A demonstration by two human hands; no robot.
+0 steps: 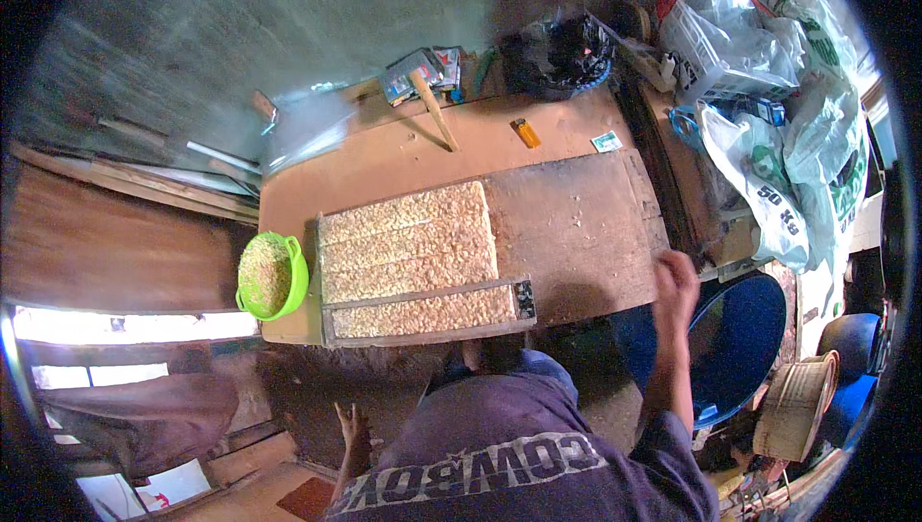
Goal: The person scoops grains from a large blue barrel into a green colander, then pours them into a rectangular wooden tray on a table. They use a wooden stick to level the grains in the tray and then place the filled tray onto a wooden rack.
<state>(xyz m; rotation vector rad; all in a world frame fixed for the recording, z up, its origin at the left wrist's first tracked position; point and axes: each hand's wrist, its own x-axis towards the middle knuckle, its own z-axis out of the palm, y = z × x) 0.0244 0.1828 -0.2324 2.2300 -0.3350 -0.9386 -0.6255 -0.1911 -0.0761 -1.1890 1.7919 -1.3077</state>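
On the wooden board point(569, 227) lie strips of a pale, grainy pressed material point(410, 241), side by side. A narrower strip point(425, 317) of it sits in a wooden frame along the board's near edge. My right hand point(676, 270) is at the board's right end, its fingers curled; whether it touches the board or holds anything is unclear. My left hand point(352, 421) hangs below the table's front edge, fingers apart and holding nothing. A green plastic colander point(299, 281) full of pale grains stands at the table's left end.
A wooden-handled tool point(436, 111), an orange lighter point(526, 133) and a small card point(606, 142) lie towards the table's back. Behind them stands a basket lined with a black bag point(558, 54). A blue barrel point(742, 342), a white crate point(720, 46) and plastic sacks point(763, 183) are at right.
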